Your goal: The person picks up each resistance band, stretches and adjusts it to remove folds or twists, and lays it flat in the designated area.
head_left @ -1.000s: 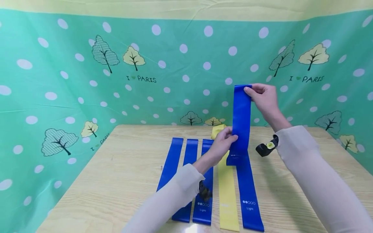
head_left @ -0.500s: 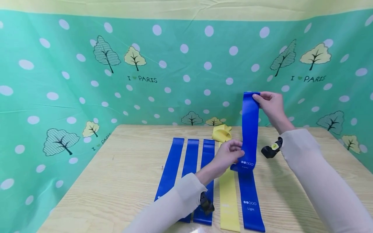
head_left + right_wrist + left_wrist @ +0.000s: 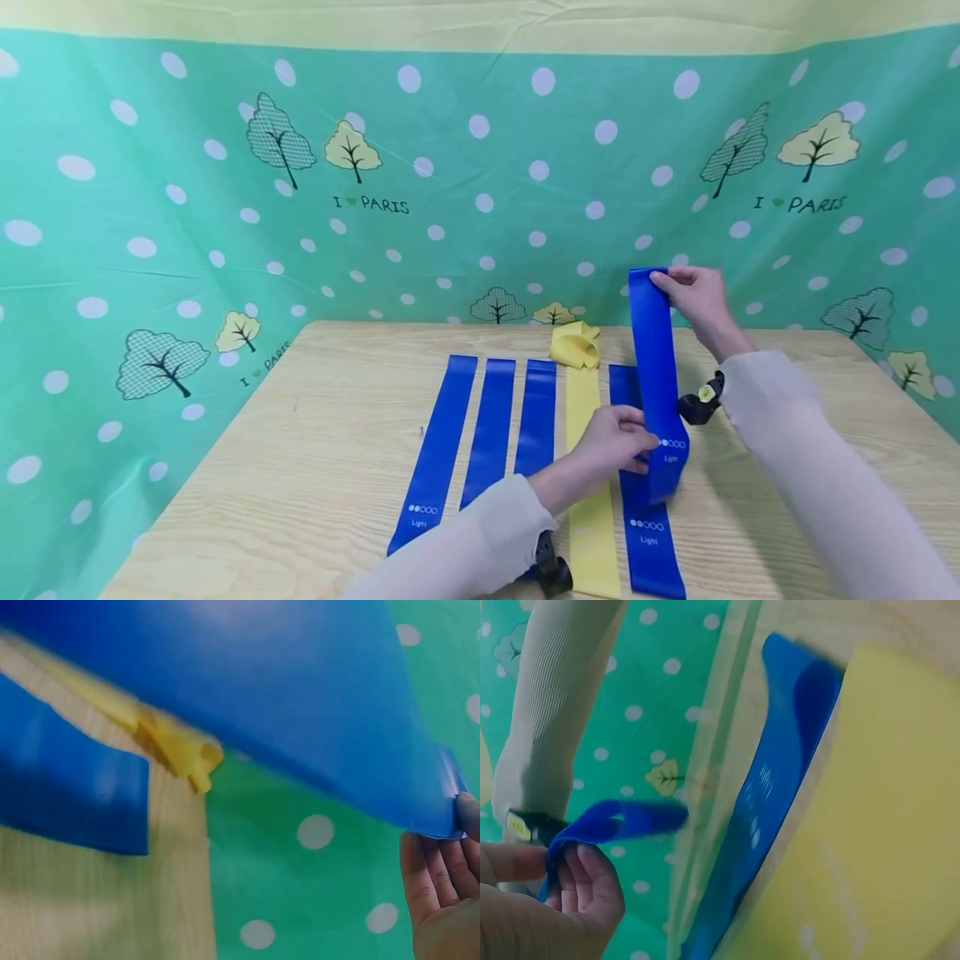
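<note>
A blue resistance band (image 3: pixel 654 358) marked "Light" hangs upright over the table, its lower end curving forward. My right hand (image 3: pixel 701 300) pinches its top edge between thumb and fingers, seen also in the right wrist view on the band (image 3: pixel 300 697). Lower down, my left hand (image 3: pixel 611 442) pinches the band's left edge; the left wrist view shows thumb and fingers on the blue strip (image 3: pixel 622 821). Behind the held band, another blue band (image 3: pixel 651 550) lies flat on the table, partly covered. Just left of it is a yellow band (image 3: pixel 594 550).
Three more blue bands lie side by side at left, including the leftmost one (image 3: pixel 442 442); my left forearm covers parts of them. A crumpled yellow band (image 3: pixel 576 344) sits at the wooden table's (image 3: pixel 300 450) back edge, before a green dotted cloth (image 3: pixel 420 250).
Both hands have come down and to the right with the blue band. Its lower end now hangs over the flat blue band at right, and more of the yellow crumpled band shows.
</note>
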A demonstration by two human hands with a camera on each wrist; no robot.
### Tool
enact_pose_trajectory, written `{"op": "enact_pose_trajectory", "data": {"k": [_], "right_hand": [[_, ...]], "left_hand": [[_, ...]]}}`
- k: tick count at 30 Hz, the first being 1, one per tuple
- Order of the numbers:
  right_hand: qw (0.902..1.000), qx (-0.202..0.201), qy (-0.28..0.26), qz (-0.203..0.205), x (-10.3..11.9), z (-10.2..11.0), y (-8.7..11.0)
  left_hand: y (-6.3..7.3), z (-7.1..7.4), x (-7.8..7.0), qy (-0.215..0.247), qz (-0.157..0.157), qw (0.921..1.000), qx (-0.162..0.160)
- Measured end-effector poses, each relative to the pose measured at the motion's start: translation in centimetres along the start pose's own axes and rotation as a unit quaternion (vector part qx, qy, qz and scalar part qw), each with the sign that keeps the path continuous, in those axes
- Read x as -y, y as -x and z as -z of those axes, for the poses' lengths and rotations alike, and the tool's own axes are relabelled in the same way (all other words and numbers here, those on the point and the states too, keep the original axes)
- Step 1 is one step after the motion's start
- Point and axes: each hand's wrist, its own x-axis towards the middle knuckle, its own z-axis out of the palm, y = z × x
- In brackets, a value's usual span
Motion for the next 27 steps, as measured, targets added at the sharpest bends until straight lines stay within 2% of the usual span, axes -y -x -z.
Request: {"op": "enact_pose_trajectory", "data": {"k": [10,13,17,24,27], "right_hand": [[0.9982,0.038,0.03,-0.036,-3.0,-0.2,0.0],[0.9972,0.048,0.041,-0.042,-3.9,-0.3,0.1],[0.9954,0.062,0.058,-0.043,-5.2,-0.4,0.3],[0.992,0.088,0.068,-0.061,-7.2,-0.6,0.7],[0.9903,0.095,0.078,-0.064,-8.0,-0.6,0.7]], "left_hand": [[1.3,-2.7,1.9,0.054,0.048,0.997,0.028],[1.6,-3.3,2.3,0.054,0.066,0.9958,0.035],[1.9,-4.3,2.9,0.048,0.092,0.9943,0.025],[2.4,-5.8,3.8,0.001,0.134,0.9909,0.019],[2.7,-6.3,4.1,-0.003,0.139,0.9901,0.018]]}}
